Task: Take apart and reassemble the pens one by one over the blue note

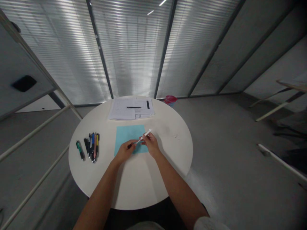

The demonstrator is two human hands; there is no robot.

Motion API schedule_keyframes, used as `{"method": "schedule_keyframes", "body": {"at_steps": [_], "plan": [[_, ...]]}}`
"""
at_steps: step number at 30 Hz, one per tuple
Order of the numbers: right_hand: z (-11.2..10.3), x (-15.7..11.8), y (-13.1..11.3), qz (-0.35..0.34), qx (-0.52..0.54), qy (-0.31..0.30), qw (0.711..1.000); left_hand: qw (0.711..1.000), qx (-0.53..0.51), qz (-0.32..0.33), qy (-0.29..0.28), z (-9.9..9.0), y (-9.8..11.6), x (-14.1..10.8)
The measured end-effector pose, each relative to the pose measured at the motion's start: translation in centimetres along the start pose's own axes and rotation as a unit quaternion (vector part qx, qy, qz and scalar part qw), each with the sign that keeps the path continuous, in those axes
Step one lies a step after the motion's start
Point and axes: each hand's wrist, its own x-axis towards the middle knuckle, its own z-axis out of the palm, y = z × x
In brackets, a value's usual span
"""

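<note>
White pen (144, 136) held across both hands over pale blue paper (127, 135): right hand (151, 145) pinches the barrel, left hand (124, 151) closed near the dark tip. Row of pens (92, 147) lies left of left hand; printed papers (130, 109) lie beyond both hands on round white bench (139, 188).

Nothing legible — printed sheets (131, 109) too small to read; row of pens (92, 147) & white pen (144, 136): no brand or label readable, all too blurred.

1 table (172, 153) carries 6 loose pens (92, 147), 1 paper stack (120, 109), 1 black pen (133, 107), and 1 blue sheet (127, 135); 1 left hand (123, 151) and 1 right hand (151, 144) share 1 white pen (144, 136).
</note>
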Motion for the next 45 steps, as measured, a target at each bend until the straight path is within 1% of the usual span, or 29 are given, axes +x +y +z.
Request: {"method": "schedule_keyframes", "body": {"at_steps": [5, 11, 14, 17, 21, 24, 28, 32, 35, 40, 42, 45], "plan": [[0.3, -0.2, -0.3, 0.016, -0.038, -0.015, 0.999, 1.000, -0.004, -0.002, 0.006, 0.0, -0.1, -0.1], [0.3, -0.3, -0.5, 0.016, -0.087, -0.046, 0.995, 0.999, -0.037, -0.018, 0.022, 0.1, -0.5, 0.1], [0.3, -0.4, -0.4, 0.012, -0.076, -0.065, 0.995, 0.998, -0.046, -0.017, 0.027, 0.1, -0.5, 0.1], [0.4, -0.6, -0.5, -0.009, -0.046, -0.076, 0.996, 0.998, -0.046, -0.022, 0.036, 0.1, 0.0, 0.0], [0.7, -0.8, -0.7, -0.022, -0.033, -0.070, 0.997, 0.998, -0.034, -0.034, 0.045, 0.1, 0.9, 0.1], [0.8, -0.8, -0.5, -0.020, -0.048, -0.061, 0.997, 0.997, -0.023, -0.039, 0.064, 0.0, 0.9, 0.1], [0.8, -0.7, -0.2, -0.029, -0.101, -0.039, 0.994, 0.994, -0.010, -0.038, 0.100, 0.0, 0.3, 0.1], [0.7, -0.8, -0.1, -0.033, -0.175, -0.046, 0.983, 0.994, -0.004, -0.038, 0.105, 0.0, 0.1, 0.1], [0.6, -0.8, -0.1, -0.019, -0.211, -0.051, 0.976, 0.993, 0.001, -0.031, 0.115, 0.1, 0.3, 0.0], [0.4, -0.8, 0.1, 0.007, -0.249, -0.033, 0.968, 0.993, -0.001, -0.023, 0.117, 0.2, 0.2, 0.0], [0.6, -0.9, 0.0, -0.005, -0.245, -0.026, 0.969, 0.993, -0.008, -0.029, 0.114, 0.2, 0.0, 0.1], [0.8, -1.1, -0.2, -0.027, -0.179, -0.043, 0.983, 0.992, -0.025, -0.048, 0.114, 0.1, -0.1, 0.1]]}}
